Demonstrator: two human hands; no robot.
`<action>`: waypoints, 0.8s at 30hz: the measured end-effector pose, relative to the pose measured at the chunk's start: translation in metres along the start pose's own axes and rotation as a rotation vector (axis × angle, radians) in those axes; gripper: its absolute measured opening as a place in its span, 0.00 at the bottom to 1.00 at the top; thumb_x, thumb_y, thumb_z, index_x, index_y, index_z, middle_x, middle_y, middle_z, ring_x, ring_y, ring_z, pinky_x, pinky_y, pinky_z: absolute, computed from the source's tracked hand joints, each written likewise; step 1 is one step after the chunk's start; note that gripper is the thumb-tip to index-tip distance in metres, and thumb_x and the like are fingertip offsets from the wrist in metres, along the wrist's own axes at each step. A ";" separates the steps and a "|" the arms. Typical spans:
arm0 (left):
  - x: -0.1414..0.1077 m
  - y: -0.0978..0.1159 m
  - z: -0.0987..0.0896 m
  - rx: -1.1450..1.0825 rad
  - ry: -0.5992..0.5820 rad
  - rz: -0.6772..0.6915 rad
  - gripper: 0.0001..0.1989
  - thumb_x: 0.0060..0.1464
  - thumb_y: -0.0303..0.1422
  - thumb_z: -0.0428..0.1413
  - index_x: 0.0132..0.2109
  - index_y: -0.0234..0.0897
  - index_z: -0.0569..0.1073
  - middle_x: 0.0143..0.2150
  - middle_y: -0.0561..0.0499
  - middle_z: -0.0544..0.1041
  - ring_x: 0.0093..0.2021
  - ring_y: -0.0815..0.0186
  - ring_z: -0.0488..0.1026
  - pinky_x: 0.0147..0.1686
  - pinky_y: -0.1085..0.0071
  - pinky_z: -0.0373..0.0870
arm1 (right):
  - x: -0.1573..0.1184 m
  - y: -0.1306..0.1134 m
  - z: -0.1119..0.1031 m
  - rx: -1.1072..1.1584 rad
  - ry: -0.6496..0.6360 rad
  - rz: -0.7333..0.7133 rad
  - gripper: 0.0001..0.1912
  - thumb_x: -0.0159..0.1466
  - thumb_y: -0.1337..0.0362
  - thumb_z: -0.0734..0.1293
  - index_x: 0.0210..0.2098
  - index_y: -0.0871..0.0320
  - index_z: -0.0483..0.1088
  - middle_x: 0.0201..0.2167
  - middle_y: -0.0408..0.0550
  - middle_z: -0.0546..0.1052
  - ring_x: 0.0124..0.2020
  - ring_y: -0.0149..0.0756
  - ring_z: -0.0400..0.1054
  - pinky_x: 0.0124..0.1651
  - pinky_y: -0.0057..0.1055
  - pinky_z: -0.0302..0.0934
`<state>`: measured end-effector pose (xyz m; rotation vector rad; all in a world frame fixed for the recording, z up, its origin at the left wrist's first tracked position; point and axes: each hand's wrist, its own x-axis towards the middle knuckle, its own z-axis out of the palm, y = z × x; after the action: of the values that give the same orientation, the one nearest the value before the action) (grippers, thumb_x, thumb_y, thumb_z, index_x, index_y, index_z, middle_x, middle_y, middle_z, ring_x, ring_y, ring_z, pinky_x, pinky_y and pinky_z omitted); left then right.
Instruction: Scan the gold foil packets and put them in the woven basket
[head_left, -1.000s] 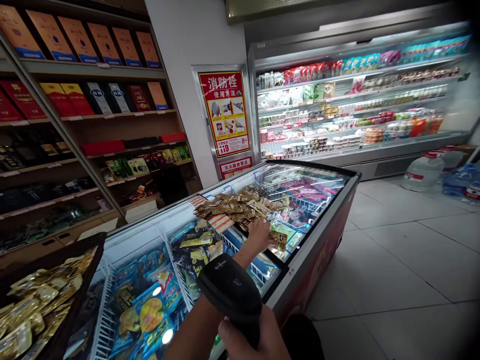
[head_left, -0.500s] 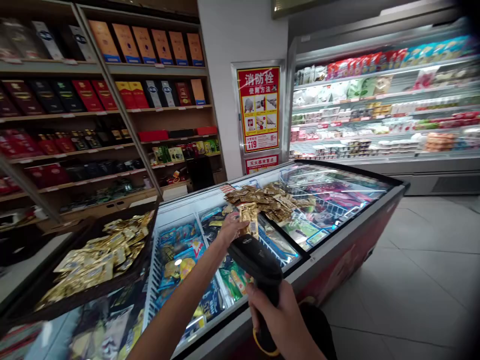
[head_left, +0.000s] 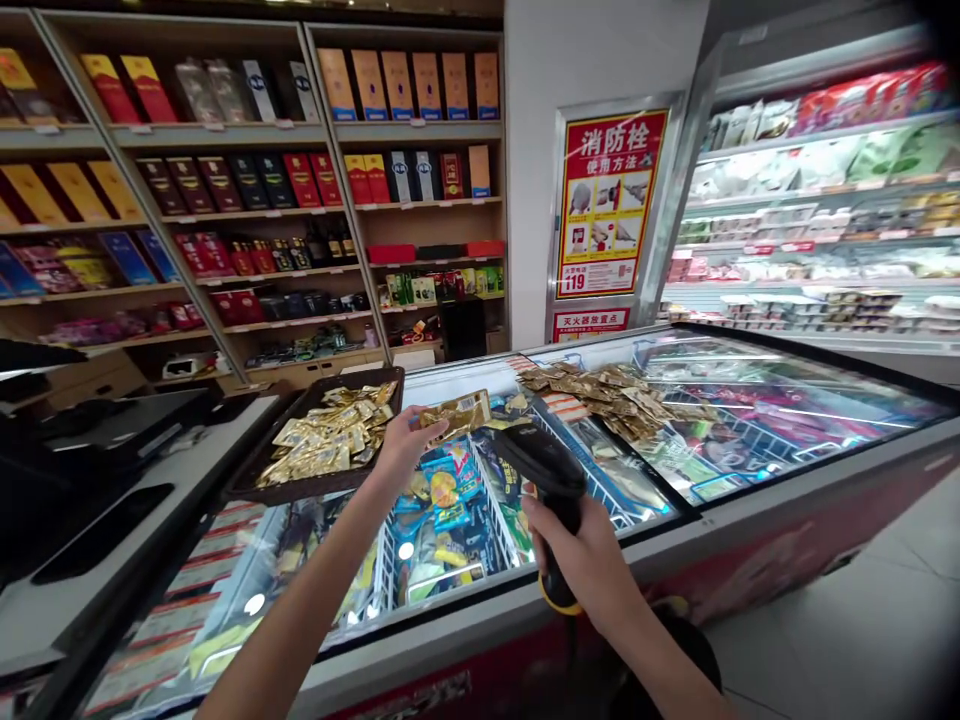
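Since the earlier view, our left hand (head_left: 405, 447) has swung away from the heap of sachets and across toward a tray, and our whole view has turned left with it. The hand is partly closed, its fingers and thumb pinching one crinkled gold foil sachet (head_left: 455, 415). The sachet sticks out past the fingertips, above the glass lid of a long white chest freezer with a red front (head_left: 480, 640), just beside the right end of the tray.

Our right hand (head_left: 581, 565) is closed firmly around the grip of a black pistol-shaped barcode scanner (head_left: 541, 470). The scanner's head tilts toward the held sachet, and a yellow coiled cord (head_left: 559, 605) loops below the grip.

To the left, a dark brown rectangular tray (head_left: 300, 488) holds a layer of flat gold sachets (head_left: 322, 437). To the right, a loose heap of brown and gold sachets (head_left: 607, 390) lies on the freezer's glass. Bright blue snack bags (head_left: 442, 480) show through the glass under our hands.

A white counter (head_left: 112, 600) runs along the left side. Beyond it stand wooden shelves (head_left: 247, 200) of boxed and bottled goods. Ahead, a red and yellow fire hydrant instruction poster (head_left: 611, 205) hangs on a white pillar, and a lit, open-fronted chilled display case (head_left: 825, 200) stands at the right.
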<state>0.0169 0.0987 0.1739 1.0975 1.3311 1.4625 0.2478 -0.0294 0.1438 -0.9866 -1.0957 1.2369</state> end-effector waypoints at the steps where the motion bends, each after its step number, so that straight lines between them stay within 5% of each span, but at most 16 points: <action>1: -0.004 0.001 -0.007 -0.025 0.018 0.005 0.32 0.25 0.38 0.77 0.39 0.39 0.73 0.30 0.54 0.78 0.32 0.65 0.75 0.32 0.71 0.68 | 0.000 -0.002 0.002 -0.026 -0.002 -0.004 0.27 0.60 0.43 0.74 0.42 0.61 0.73 0.15 0.38 0.68 0.14 0.31 0.62 0.19 0.28 0.57; 11: -0.021 0.009 -0.033 -0.234 0.052 0.074 0.26 0.30 0.34 0.77 0.38 0.37 0.75 0.37 0.51 0.81 0.40 0.62 0.80 0.43 0.66 0.77 | 0.003 -0.022 0.023 -0.125 -0.098 -0.010 0.24 0.61 0.43 0.73 0.36 0.59 0.72 0.16 0.38 0.68 0.16 0.33 0.63 0.21 0.30 0.58; 24: -0.014 -0.003 -0.027 -0.202 0.082 0.040 0.26 0.31 0.36 0.76 0.36 0.38 0.72 0.30 0.55 0.75 0.36 0.64 0.76 0.39 0.67 0.76 | -0.001 -0.028 0.032 -0.189 -0.139 0.006 0.25 0.60 0.40 0.73 0.36 0.57 0.71 0.16 0.37 0.68 0.16 0.33 0.62 0.22 0.30 0.59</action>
<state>-0.0052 0.0787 0.1691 0.9467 1.1927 1.6474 0.2227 -0.0337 0.1773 -1.0582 -1.3386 1.2384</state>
